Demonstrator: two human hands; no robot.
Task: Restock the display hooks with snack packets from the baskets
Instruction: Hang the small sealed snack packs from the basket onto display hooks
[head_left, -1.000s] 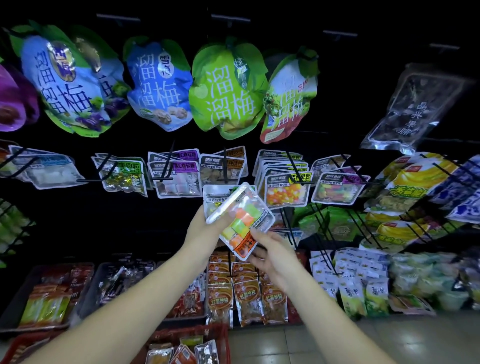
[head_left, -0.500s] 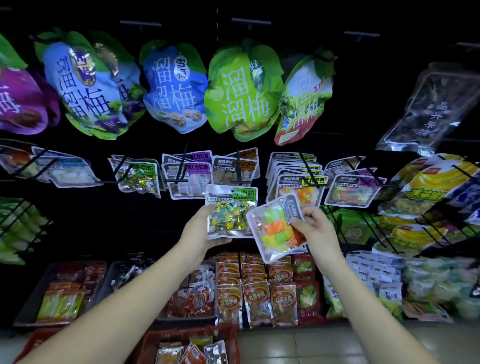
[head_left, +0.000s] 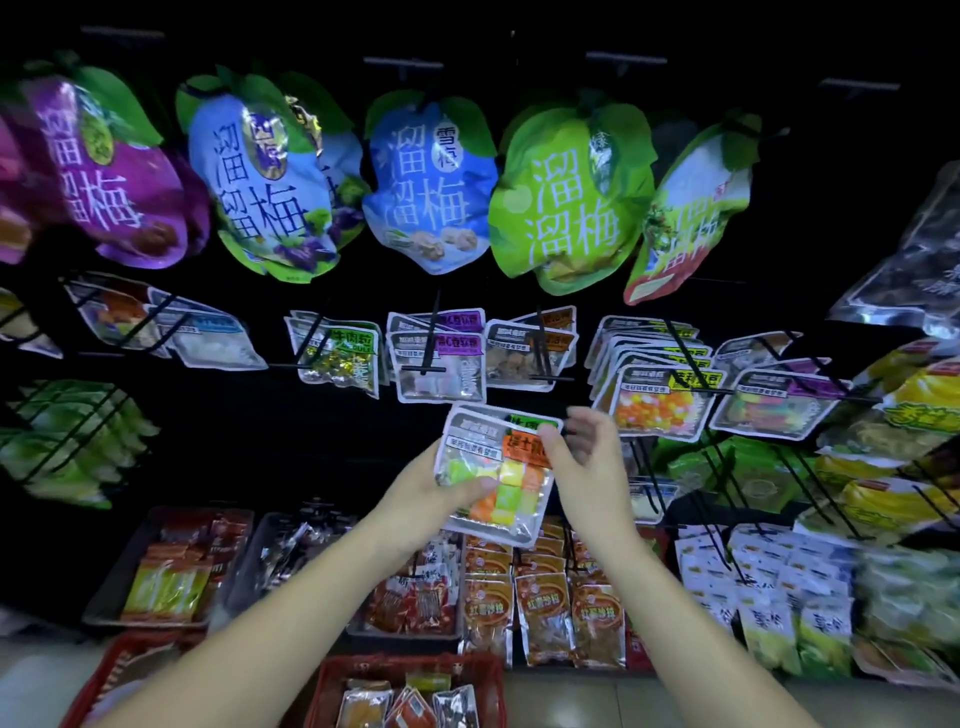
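Two clear snack packets are stacked in front of the display's middle row. The front packet (head_left: 511, 488), orange-labelled with yellow, orange and green cubes, lies over a green-labelled packet (head_left: 530, 420) whose top edge alone shows. My left hand (head_left: 434, 491) grips both packets from the lower left. My right hand (head_left: 579, 457) pinches the front packet's upper right corner. Black hooks (head_left: 428, 343) just above carry similar small packets. A red basket (head_left: 410, 691) with loose packets sits on the floor below my arms.
Large plum bags (head_left: 566, 202) hang along the top row. Dark trays (head_left: 171, 566) of snacks line the bottom left; orange packets (head_left: 540, 608) hang low in the centre. Green and yellow bags (head_left: 893, 467) fill hooks on the right. A second red basket (head_left: 111, 675) stands lower left.
The two packets, held apart half a second ago, are now stacked together, the cube packet over the green-labelled one. My right hand moved left to its top corner. The view shifted rightward across the display.
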